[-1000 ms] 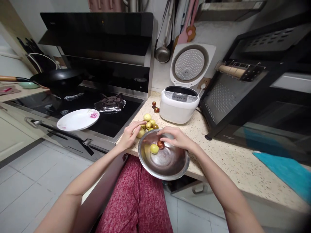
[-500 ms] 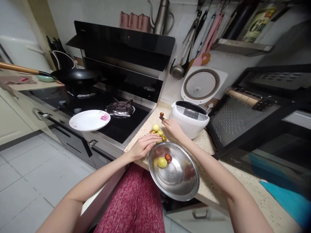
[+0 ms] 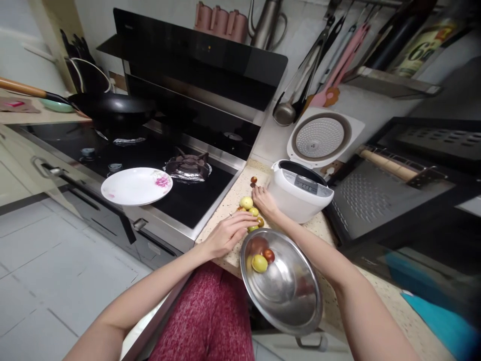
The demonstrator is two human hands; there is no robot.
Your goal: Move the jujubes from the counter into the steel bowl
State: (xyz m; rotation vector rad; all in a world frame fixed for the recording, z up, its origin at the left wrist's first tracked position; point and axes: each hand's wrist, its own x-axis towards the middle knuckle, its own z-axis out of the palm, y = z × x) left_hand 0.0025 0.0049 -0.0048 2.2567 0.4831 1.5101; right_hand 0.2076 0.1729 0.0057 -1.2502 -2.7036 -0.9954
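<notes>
Where the mottled red trousers [image 3: 210, 316] meet the worktop edge, a steel bowl [image 3: 281, 293] juts partly past it; support not visible. Clock centred on bowl, 12 pointing away from the wearer. Inside, toward 10–11: one yellow-green fruit [image 3: 259, 263] and one red-brown fruit [image 3: 269, 255], close together.

Left hand [image 3: 227, 234] at 10, fingers nearly straight, thumb slightly apart, laid over the fruit cluster [image 3: 253, 212]; cannot tell whether it has hold of any piece. Cluster: several yellow-green pieces, some browned, just past the rim at 11, on the pale, dark-speckled counter [image 3: 242, 185]. Right hand [image 3: 264, 200] at 11–12, forearm passing beyond the rim, fingers partly bent, tips at a small dark item too small to identify; grip cannot be told. Small red fruit [image 3: 254, 179] just beyond those tips.

White rice cooker [image 3: 302, 198], 12–1, lid [image 3: 319, 139] raised, near the right hand. Blue cloth [image 3: 439, 321] at 3–4, on the worktop. Grey floor tiles [image 3: 48, 271] at 9.

Floral plate [image 3: 131, 186] at 10, along the front of the black stove [image 3: 154, 155]; bare burner [image 3: 188, 164] behind it. Black wok [image 3: 116, 108], wooden-handled, over the farther burner. Black-framed appliance [image 3: 356, 195] at 2. Wall side: hanging utensils [image 3: 338, 65] at 12–1, pink mugs [image 3: 221, 24] at 11, metal kettle [image 3: 266, 25] near 12.
</notes>
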